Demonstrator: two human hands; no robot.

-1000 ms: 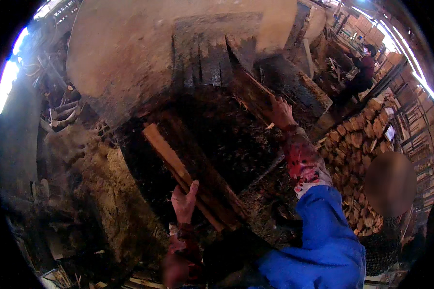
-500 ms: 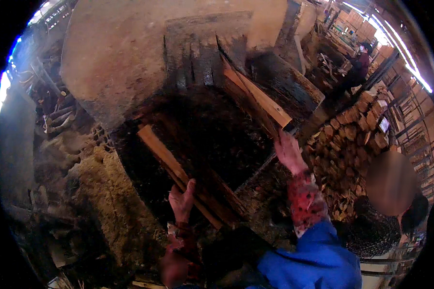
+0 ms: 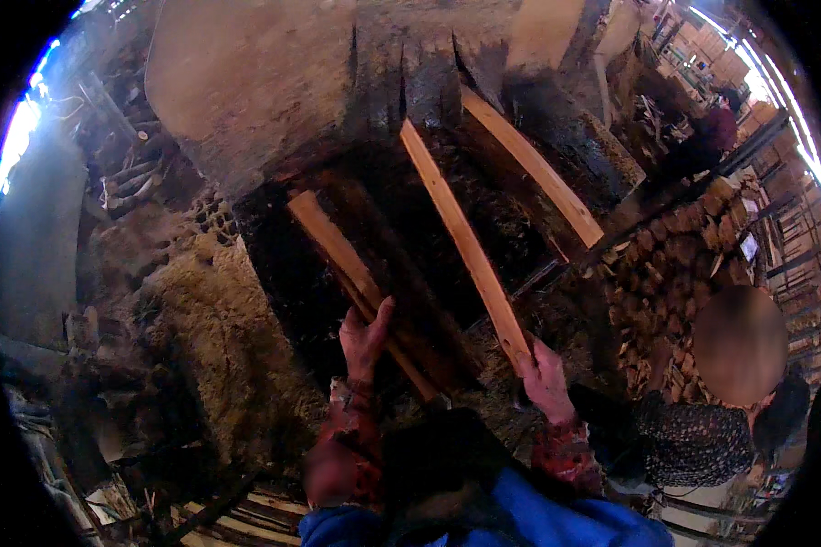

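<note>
My right hand is closed round the near end of a long, narrow wooden strip. That strip slants away to the far left over a dark opening, its far end by the black-stained wall. My left hand grips a shorter piece of wood, thumb on top, which lies at the left side of the opening. Dark timbers run beside it toward me. Farther right, a third wooden strip leans untouched along a dark board at the opening's edge.
Stacked split firewood stands on the right. Near it is a person in a patterned top; another person in dark red is farther back. A rough earthen mound borders the left side. Loose sticks lie at lower left.
My right hand has come nearer and now holds a strip lifted across the middle of the opening, leaving the right-hand strip behind. My left hand keeps its grip. The view has shifted slightly.
</note>
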